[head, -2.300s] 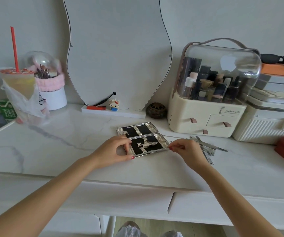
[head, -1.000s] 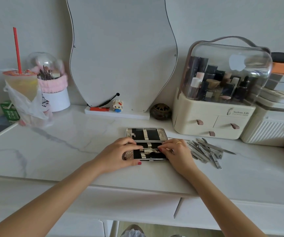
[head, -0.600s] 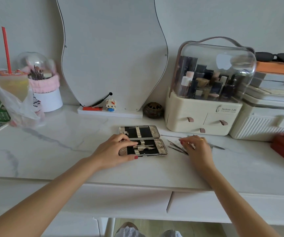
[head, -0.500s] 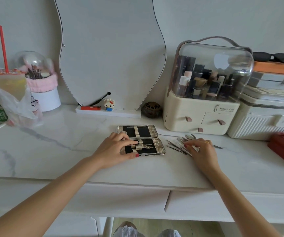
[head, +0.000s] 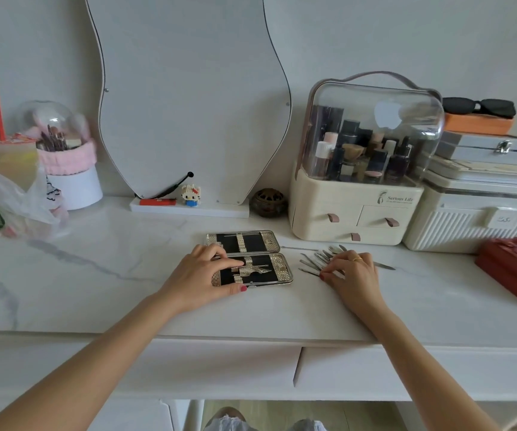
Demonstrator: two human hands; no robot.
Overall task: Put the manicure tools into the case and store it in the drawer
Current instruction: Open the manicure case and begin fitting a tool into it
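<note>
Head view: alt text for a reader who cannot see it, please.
On a white marble vanity, the left hand steadies an open manicure case while the right hand picks at a loose pile of metal tools beside it. A mirror and a cosmetics organizer stand behind.

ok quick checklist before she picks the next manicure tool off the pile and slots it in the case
1. Case lies open and flat on the tabletop: ok.
2. Left hand steadies the case, fingers on its near half: ok.
3. Right hand on the pile of manicure tools: ok; firm hold on one tool: cannot tell.
4. Free elastic loops in the far half of the case: ok, it looks almost empty.
5. Pile close beside the case, nothing between them: ok.
6. Drawer open for storing: not ok, both fronts shut.
</note>
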